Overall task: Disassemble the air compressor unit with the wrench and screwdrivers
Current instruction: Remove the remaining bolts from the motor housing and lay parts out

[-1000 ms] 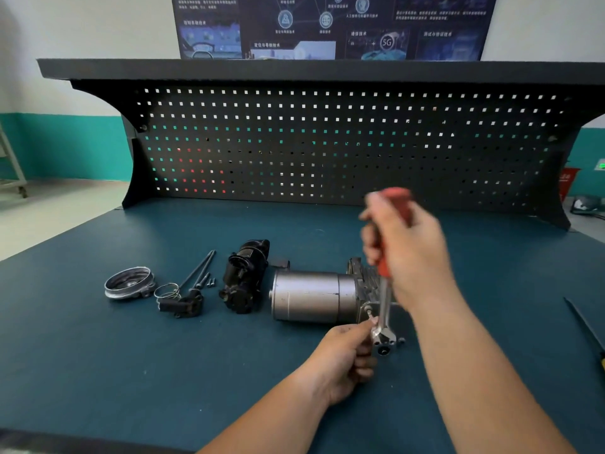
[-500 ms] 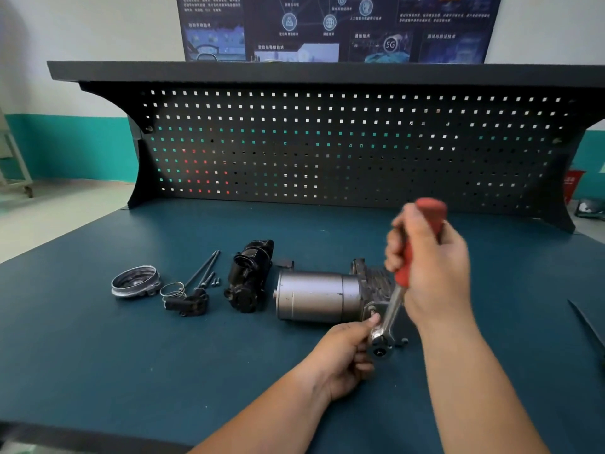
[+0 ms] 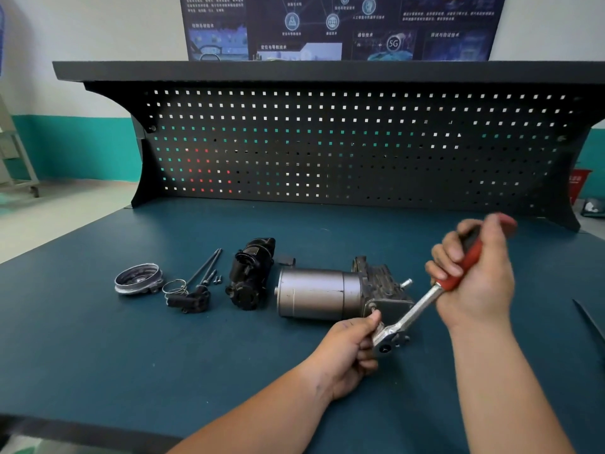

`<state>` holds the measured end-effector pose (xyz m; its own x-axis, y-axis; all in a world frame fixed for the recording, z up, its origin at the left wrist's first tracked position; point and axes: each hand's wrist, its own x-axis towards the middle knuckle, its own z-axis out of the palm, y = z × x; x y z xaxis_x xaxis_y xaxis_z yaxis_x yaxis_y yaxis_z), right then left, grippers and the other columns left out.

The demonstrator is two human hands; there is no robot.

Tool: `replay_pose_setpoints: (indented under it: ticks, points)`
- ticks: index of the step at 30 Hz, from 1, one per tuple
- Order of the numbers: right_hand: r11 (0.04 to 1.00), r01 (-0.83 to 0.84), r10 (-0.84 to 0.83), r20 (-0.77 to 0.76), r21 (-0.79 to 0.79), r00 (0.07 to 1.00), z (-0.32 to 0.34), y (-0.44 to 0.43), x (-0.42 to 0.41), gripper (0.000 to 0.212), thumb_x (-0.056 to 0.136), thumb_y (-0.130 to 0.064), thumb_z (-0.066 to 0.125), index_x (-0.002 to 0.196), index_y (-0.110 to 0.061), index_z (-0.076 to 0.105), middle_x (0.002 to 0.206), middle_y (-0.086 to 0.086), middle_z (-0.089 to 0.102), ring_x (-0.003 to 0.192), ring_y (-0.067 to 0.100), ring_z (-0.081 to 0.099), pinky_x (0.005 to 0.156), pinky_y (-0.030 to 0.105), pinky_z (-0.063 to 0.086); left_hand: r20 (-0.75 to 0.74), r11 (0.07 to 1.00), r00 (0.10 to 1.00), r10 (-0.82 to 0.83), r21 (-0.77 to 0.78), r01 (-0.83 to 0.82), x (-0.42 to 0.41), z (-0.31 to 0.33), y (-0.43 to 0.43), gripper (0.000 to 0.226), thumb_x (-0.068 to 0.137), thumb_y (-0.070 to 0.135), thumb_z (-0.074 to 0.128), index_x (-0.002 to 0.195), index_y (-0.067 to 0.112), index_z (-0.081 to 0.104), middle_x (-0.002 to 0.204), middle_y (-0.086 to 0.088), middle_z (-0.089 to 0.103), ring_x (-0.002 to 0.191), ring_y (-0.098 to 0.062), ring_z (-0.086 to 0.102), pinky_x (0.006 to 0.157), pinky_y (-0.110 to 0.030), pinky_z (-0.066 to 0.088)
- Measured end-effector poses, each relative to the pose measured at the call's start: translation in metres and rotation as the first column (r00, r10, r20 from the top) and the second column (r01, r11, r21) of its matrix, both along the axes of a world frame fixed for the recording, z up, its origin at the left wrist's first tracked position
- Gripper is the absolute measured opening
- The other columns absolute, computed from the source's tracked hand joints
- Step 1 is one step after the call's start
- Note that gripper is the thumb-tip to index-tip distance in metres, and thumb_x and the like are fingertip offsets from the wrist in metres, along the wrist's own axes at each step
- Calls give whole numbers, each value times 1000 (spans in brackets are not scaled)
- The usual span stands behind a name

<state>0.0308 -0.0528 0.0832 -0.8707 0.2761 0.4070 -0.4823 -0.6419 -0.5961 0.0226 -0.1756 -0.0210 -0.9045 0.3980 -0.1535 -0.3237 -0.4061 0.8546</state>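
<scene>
The ratchet wrench (image 3: 415, 311) has swung from near upright over to the right, its red handle wrapped tight in the fingers (image 3: 440, 257) of the right hand (image 3: 474, 276). The left hand (image 3: 347, 355) pinches the ratchet head against the air compressor unit (image 3: 317, 293), which lies mid-tabletop (image 3: 98, 355). The bolt is probably loosening stroke by stroke.

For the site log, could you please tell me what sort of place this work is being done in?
Probably a technical workshop or training room: a workbench backed by a black pegboard, a technology poster on the wall above.
</scene>
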Motion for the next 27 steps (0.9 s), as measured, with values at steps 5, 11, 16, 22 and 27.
replay_pose_setpoints:
  ticks: [5,11,16,22,27]
  points:
    - [931,-44,59,-30,363,998,17,-26,-8,25,83,-30,52,60,-21,59,44,-5,46,34,6,35,36,14,30,-25,1000,1000,16,-20,-17,-2,0,4,39,96,26,49,57,22,43,45,9,24,37,-4,19,38,-15,21]
    - [765,-24,66,-42,644,997,22,-44,-18,18,83,-27,58,69,-16,53,45,-5,47,36,7,37,35,17,30,-77,999,997,-11,-49,7,-16,-4,13,45,96,12,40,53,24,40,50,8,22,41,-6,19,44,-18,20]
    - [573,-90,216,-45,815,975,10,-63,-18,18,79,-24,62,62,-31,59,44,-6,44,39,5,35,38,15,30,-123,997,991,-48,-58,41,-22,-4,17,25,68,9,39,48,24,39,49,8,24,41,-6,21,45,-18,23]
    - [791,-124,183,-39,599,982,15,-42,-22,18,78,-23,63,65,-15,54,45,-3,45,36,5,35,35,14,28,-135,952,945,-297,-117,282,-34,2,-1,27,78,27,47,51,23,49,49,10,27,42,-6,24,48,-20,28]
    - [860,-125,178,-61,495,982,16,-26,-26,20,76,-33,62,63,-19,59,45,-5,45,33,4,34,36,13,27,-138,799,787,-601,-125,588,-51,6,-25,30,67,47,72,80,22,60,61,10,48,58,-5,45,63,-19,44]
